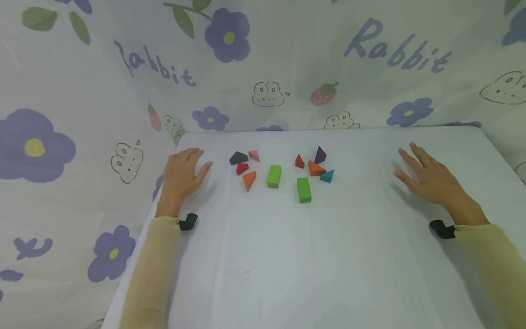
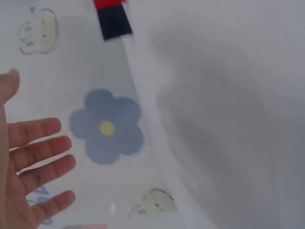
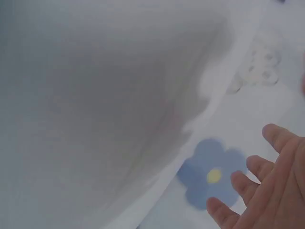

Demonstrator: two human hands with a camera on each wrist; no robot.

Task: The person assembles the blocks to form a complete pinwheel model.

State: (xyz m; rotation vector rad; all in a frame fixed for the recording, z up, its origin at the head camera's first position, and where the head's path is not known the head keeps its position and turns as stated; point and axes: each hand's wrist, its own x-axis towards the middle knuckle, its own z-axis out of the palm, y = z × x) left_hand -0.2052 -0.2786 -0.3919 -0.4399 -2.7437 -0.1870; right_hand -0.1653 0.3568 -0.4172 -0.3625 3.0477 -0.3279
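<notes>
My left hand [image 1: 181, 176] is at the left of the white table, fingers extended, holding nothing. Nearest to it lie a dark grey block [image 1: 239, 158], a pink block [image 1: 254, 155], a red block [image 1: 242, 168] and an orange triangular block [image 1: 248, 180]. Two green rectangular blocks [image 1: 274, 176] lie near the middle, the second green block [image 1: 304, 190] closer to me. Beside them are a small red block [image 1: 299, 161], a purple block [image 1: 320, 155], an orange wedge [image 1: 316, 168] and a blue block [image 1: 327, 176]. My right hand [image 1: 431, 176], fingers spread, holds nothing at the right, apart from the blocks.
The white table [image 1: 279, 265] stretches toward me in front of the blocks. Behind it hangs a patterned cloth [image 1: 296, 50] with flowers, rabbits and lettering, which continues down the left side. Black wrist cameras sit at both cuffs, the left camera [image 1: 188, 222] and the right camera [image 1: 442, 229].
</notes>
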